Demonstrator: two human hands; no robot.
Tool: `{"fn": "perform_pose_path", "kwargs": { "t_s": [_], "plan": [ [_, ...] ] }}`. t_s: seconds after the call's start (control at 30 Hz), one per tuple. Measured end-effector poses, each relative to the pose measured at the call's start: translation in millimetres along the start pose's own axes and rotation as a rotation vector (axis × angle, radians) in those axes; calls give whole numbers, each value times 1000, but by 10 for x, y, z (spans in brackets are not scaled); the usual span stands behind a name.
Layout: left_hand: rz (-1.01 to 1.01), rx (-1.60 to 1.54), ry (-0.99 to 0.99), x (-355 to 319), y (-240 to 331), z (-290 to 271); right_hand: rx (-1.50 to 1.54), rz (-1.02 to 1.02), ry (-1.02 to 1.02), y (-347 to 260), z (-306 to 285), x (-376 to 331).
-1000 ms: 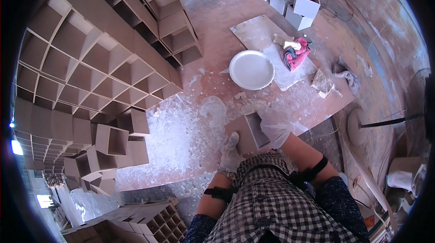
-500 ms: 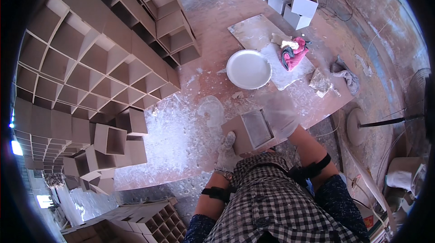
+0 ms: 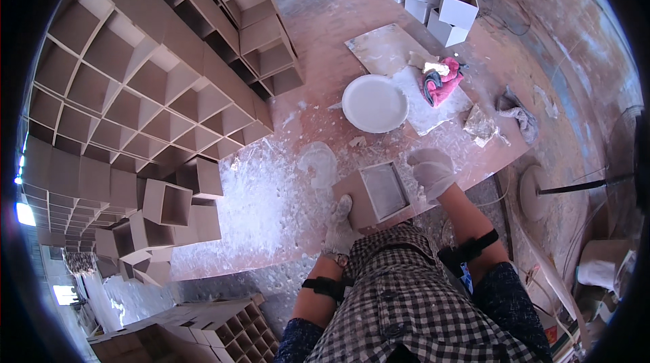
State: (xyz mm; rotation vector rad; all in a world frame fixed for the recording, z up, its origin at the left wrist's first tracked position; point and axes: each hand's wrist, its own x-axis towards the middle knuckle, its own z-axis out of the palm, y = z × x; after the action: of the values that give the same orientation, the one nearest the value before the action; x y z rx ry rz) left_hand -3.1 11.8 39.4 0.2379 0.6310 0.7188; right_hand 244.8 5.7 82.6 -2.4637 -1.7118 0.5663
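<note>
A grey-brown cardboard box (image 3: 353,195) lies at the table's near edge, in front of my checked apron. Its right part is an open, pale-rimmed recess (image 3: 386,190) with a greyish inside. My left hand (image 3: 338,222), in a whitish knit glove, grips the box at its near left side. Just right of the box, over the tabletop, is my right hand (image 3: 433,170), also gloved. Motion smears its fingers, so I cannot make out whether anything is in them. Beyond the box stands a round white basin (image 3: 376,103) with a pale surface inside.
Stacked open boxes (image 3: 145,85) rise along the left, with loose ones (image 3: 167,202) nearer. White boxes (image 3: 433,4) are piled at the far right. A pink cloth (image 3: 441,83) lies on a board (image 3: 386,51); a grey rag (image 3: 518,114) is farther right. A black pole (image 3: 586,185) stands at right.
My right hand has moved off the box's right edge, outward and slightly away from me. My left hand and the box stay nearly where they were.
</note>
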Motion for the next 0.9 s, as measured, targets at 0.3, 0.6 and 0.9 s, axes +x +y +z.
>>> {"fn": "perform_pose_path", "kwargs": {
  "t_s": [0.3, 0.6, 0.9],
  "plan": [
    [29, 62, -4, -49, 20, 167, 115, -8, 86, -783, -185, -96],
    [105, 114, -120, -4, -76, 7, -63, -379, 271, -1126, -241, -461],
    [82, 120, -47, -30, -31, 24, 1514, -176, 163, -385, -463, -1170]
  ]
}}
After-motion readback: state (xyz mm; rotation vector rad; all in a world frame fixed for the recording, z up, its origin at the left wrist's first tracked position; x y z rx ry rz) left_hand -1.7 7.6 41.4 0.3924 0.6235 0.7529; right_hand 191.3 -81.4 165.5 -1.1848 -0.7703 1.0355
